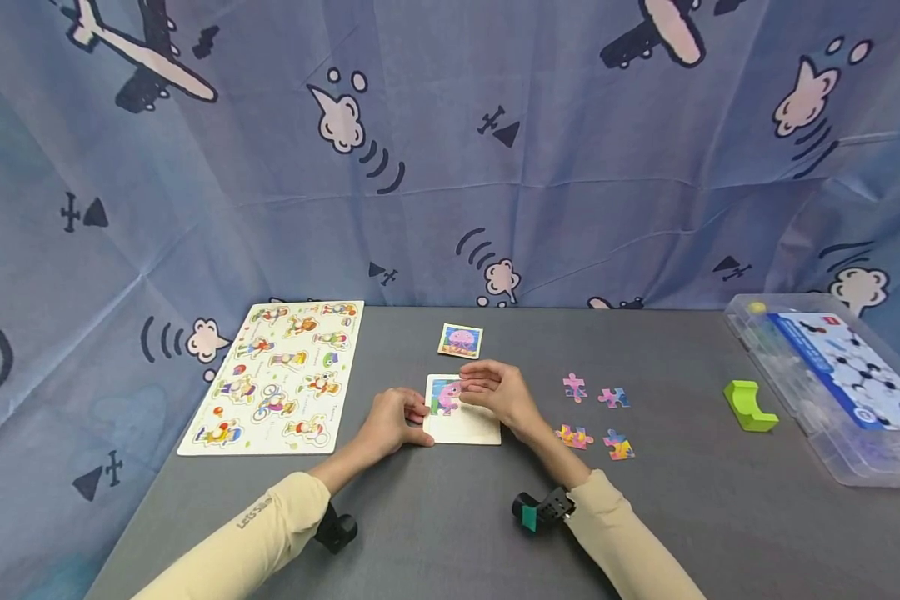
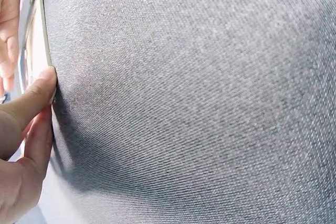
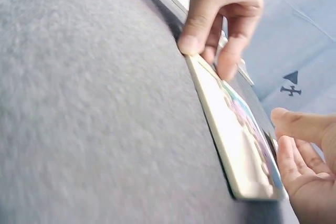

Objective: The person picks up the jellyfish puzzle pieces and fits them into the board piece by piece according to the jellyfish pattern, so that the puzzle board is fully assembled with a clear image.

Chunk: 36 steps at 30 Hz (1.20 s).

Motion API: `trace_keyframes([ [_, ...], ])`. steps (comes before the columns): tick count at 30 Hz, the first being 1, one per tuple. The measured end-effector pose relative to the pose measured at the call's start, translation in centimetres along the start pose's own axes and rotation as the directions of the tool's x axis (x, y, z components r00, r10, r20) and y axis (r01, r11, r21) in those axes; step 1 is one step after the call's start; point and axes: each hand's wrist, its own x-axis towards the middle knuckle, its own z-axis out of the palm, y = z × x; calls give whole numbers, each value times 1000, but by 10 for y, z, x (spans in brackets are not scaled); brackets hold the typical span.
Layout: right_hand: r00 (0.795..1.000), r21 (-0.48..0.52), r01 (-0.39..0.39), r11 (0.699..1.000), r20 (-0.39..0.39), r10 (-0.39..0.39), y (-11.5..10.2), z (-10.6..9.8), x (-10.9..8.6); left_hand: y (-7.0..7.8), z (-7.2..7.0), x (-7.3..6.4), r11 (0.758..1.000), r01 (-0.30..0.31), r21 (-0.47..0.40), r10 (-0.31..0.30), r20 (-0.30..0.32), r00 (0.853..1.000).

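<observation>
A small white puzzle tray [image 1: 461, 429] lies flat on the table, with picture pieces [image 1: 444, 397] showing pink and blue along its far side. At its near left corner, my left hand [image 1: 392, 423] grips the edge; the left wrist view shows the thumb [image 2: 43, 81] against the rim. Over the tray's far right part is my right hand [image 1: 498, 396], fingers bent loosely, covering some of the picture. In the right wrist view its fingertips [image 3: 283, 140] are beside the far edge, and no piece shows between them. Several loose jigsaw pieces [image 1: 574, 387] lie to the right.
Behind the tray lies a small square picture card [image 1: 461, 341] with a pink figure. A large board of cartoon figures [image 1: 277, 375] is at left. Farther right are a green curved block [image 1: 750, 407] and a clear plastic case [image 1: 817, 437]. A patterned curtain [image 1: 435, 208] hangs behind the table.
</observation>
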Motion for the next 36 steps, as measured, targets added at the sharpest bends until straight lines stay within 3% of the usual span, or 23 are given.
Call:
trace_keyframes([
  [5, 1000, -23, -14, 1000, 26, 15, 2, -9, -4, 0, 0, 0, 1000, 24, -1, -24, -5, 1000],
  [15, 998, -46, 12, 999, 56, -9, 4, -35, -13, 0, -1, -1, 1000, 5, 6, -5, -18, 1000],
  [29, 999, -141, 35, 989, -28, -39, -1, -113, -35, 0, 0, -1, 1000, -4, 2, 4, -23, 1000],
  [32, 999, -166, 27, 986, -19, -30, -2, -132, -40, 1, 1, -1, 1000, 3, -11, -3, -19, 1000],
  [36, 1000, -275, 8, 962, 24, -1, -3, -156, -43, 2, 1, -1, 1000, 11, -21, -12, -19, 1000],
])
